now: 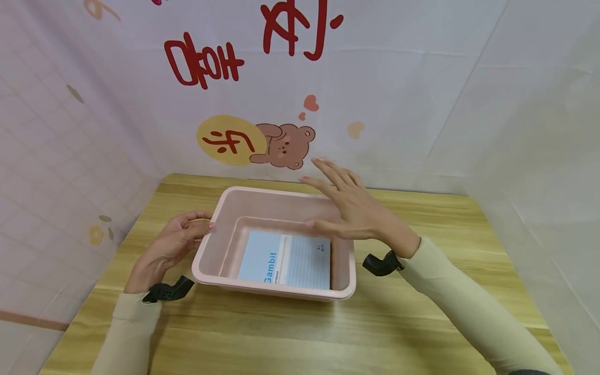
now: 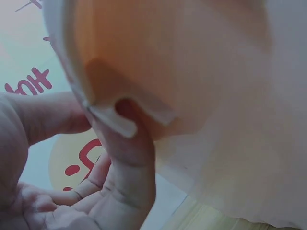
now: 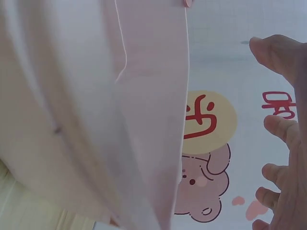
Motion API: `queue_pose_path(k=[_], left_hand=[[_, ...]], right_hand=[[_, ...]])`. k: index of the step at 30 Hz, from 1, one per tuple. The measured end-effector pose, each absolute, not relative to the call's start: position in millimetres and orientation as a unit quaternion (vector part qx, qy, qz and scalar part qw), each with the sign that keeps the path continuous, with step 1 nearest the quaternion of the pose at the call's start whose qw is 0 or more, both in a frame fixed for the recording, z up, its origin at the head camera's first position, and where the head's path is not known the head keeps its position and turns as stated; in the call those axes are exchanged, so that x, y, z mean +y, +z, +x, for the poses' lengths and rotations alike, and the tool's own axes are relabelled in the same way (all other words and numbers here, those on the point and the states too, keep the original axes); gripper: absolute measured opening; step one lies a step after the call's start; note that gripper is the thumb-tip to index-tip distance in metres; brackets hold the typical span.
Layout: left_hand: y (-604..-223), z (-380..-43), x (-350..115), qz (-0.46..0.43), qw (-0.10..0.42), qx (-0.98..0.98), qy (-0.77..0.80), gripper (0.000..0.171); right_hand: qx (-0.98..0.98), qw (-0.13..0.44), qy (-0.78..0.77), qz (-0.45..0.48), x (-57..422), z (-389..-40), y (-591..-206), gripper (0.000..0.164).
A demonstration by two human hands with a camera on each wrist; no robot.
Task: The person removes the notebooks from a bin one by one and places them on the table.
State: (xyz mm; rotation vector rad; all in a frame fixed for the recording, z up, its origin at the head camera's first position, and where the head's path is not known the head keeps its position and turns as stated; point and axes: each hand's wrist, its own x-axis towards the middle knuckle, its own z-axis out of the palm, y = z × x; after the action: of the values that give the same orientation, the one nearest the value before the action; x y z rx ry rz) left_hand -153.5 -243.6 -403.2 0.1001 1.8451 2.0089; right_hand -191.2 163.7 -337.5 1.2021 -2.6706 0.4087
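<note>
A pale pink plastic basin (image 1: 274, 286) sits on the table in the head view. Flat on its floor lies a notebook (image 1: 304, 260) marked "Gambit", its upper face part plain light blue and part ruled with lines. At the basin's left side my left hand (image 1: 175, 242) pinches the rim, thumb on top; the left wrist view has its index finger curled under the rim (image 2: 124, 129). My right hand (image 1: 358, 211) is held above the basin's right rim with spread fingers and nothing in them. In the right wrist view these fingers (image 3: 283, 129) stand apart from the basin wall (image 3: 153, 96).
The wood-grain table (image 1: 290, 333) extends around the basin on all sides. White printed sheets (image 1: 398, 104) with red characters and a bear form walls behind and at both sides. A black wrist-camera mount (image 1: 171, 290) sits on the left wrist, another (image 1: 382, 264) on the right.
</note>
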Motion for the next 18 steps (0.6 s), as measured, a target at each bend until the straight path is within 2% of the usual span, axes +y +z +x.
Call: queue_pose_path(k=[11,18], left_hand=[[-403.7,-153.6,-244.2,0.033,0.209,0.670,0.711,0.022],[-402.7,-153.7,-245.6,0.037,0.212,0.663,0.717,0.026]], right_hand=[[-0.883,0.066,0.125,0.448,139.5,-200.7,-327.8,0.081],[-0.873,0.022,0.116,0.473,116.0,-208.8,-327.9,0.081]])
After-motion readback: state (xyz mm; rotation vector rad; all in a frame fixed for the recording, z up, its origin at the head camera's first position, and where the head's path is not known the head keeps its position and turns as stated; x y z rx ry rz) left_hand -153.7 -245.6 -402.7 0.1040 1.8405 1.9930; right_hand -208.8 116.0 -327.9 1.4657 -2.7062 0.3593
